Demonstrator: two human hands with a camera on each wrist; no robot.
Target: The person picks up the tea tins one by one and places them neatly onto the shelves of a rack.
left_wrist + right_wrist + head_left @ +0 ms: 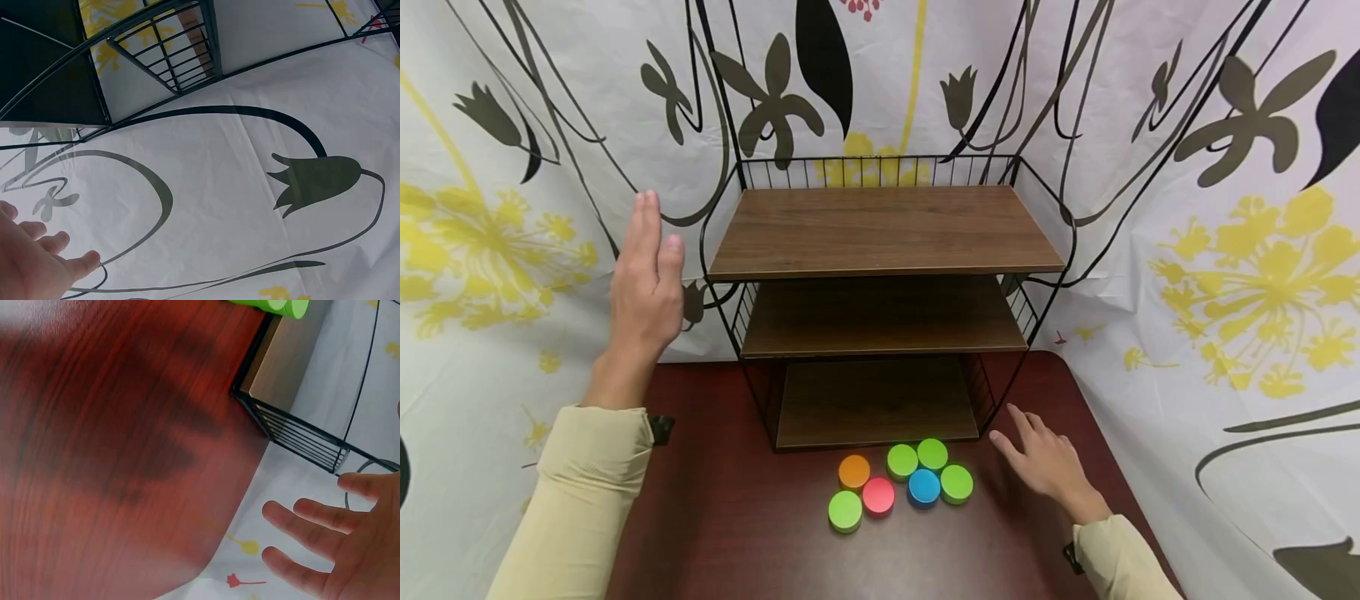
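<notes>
My left hand (pixel 646 287) is raised beside the upper left of a three-tier shelf (pixel 887 233), fingers straight and holding nothing. In the left wrist view the same hand (pixel 37 262) shows spread fingers in front of the patterned cloth. Low over the table at the shelf's right foot is my right hand (pixel 1045 458), its fingers loosely extended with nothing in them. Between the hands, in front of the bottom tier, lies a group of round discs: several green ones (pixel 957 485), an orange disc (pixel 854 472), a red disc (pixel 878 497) and a blue disc (pixel 924 488).
The shelf has brown wooden boards and a black wire frame with railings (pixel 300 434) at its sides and back. It stands on a dark red wood-grain table (pixel 737 533). White cloth (pixel 1247 275) with plant prints hangs behind and around both sides.
</notes>
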